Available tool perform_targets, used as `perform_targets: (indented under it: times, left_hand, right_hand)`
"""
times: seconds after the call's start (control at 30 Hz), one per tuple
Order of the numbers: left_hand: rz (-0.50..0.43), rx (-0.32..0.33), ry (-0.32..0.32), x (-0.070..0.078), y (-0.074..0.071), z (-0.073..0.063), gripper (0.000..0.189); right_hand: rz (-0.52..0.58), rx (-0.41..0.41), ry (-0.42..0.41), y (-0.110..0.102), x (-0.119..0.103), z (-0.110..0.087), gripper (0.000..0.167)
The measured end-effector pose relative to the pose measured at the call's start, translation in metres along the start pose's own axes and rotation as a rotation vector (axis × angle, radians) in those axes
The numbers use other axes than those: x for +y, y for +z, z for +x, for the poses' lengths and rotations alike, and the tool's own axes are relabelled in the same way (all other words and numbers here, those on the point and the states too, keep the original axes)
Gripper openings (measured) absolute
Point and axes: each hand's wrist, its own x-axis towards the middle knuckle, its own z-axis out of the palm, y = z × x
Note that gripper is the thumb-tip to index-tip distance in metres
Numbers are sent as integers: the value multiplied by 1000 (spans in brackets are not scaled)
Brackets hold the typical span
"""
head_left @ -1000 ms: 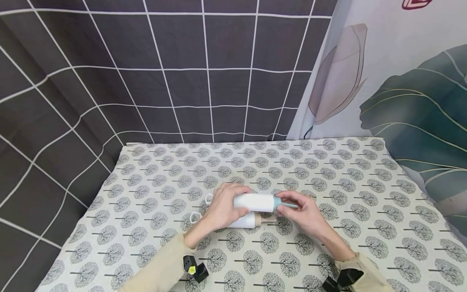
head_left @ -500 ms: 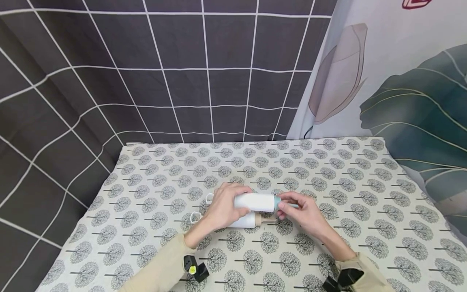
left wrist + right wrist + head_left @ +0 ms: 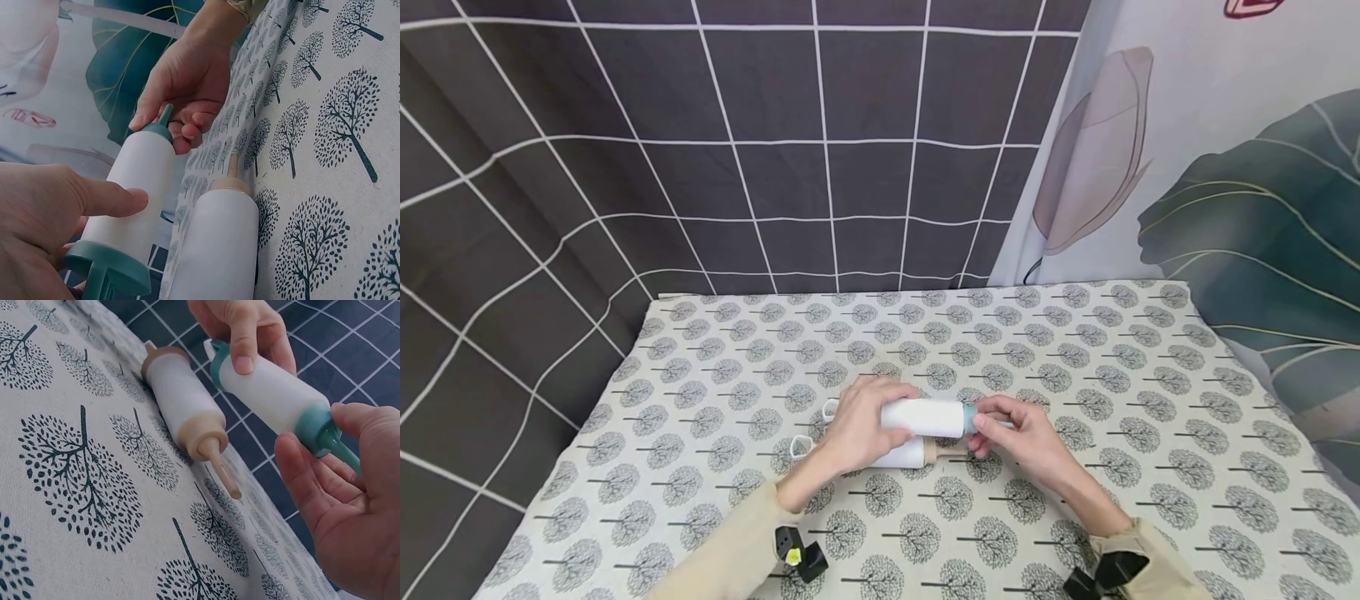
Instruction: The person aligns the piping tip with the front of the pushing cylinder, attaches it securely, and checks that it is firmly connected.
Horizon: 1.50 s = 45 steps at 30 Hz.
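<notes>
My left hand (image 3: 861, 421) grips the white barrel of a syringe-like dispenser (image 3: 925, 415), held roughly level, nozzle to the right. With thumb and fingers my right hand (image 3: 1018, 429) pinches its green nozzle cap (image 3: 314, 428). From the cap a thin green nozzle (image 3: 165, 115) sticks out toward the right palm. The green flange (image 3: 109, 269) shows at the barrel's other end in the left wrist view. A second white dispenser (image 3: 187, 394) with a beige cap and nozzle lies on the tablecloth just nearer the person; the left hand partly covers it in the head view.
A cream tablecloth (image 3: 925, 517) with tree prints covers the table. Behind it hangs a dark curtain (image 3: 775, 183) with a white grid, and a leaf-patterned curtain (image 3: 1247, 217) hangs at the right. White loop handles (image 3: 802, 447) stick out left of the left hand.
My right fingers have shifted slightly and now cover more of the green cap and nozzle. The left hand and both dispensers stay in nearly the same place.
</notes>
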Motion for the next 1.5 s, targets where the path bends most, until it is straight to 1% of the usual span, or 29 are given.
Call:
perform_targets:
  times: [0.17,0.27,0.47,0.73,0.83,0.97,1.1,1.23,1.37,1.5]
  left_hand:
    - [0,0,0,-1,0,0,45]
    - [-4,-2,-7,0,0,0,45]
    - [-15,-9,-16,2,-1,0,44]
    - [-18,-9,-23,0,-1,1,44]
    - [-18,-5,-26,1,-2,1,44]
    - [-11,-1,-32,1,-3,1,44]
    - [-7,-1,-36,1,-3,1,44]
    - [-12,-5,-38,1,-2,1,44]
    - [-26,-11,-35,2,-2,0,44]
    - [-20,-13,-27,2,-2,1,44]
  right_hand:
    - [9,-27,-40,0,-1,0,29]
    - [-1,-25,-34,0,-2,0,28]
    - [-21,0,8,0,-4,-1,27]
    - [-39,9,4,-2,-3,-2,32]
    - [-24,2,-22,-2,-3,-3,33]
    - [-7,17,-84,-3,-2,-2,34]
    - [-11,34,-125,-3,-1,0,43]
    - [-32,32,-136,-2,-1,0,45]
    - [-53,46,-110,-1,-1,-2,40]
    - [-68,48,-121,-1,0,-2,36]
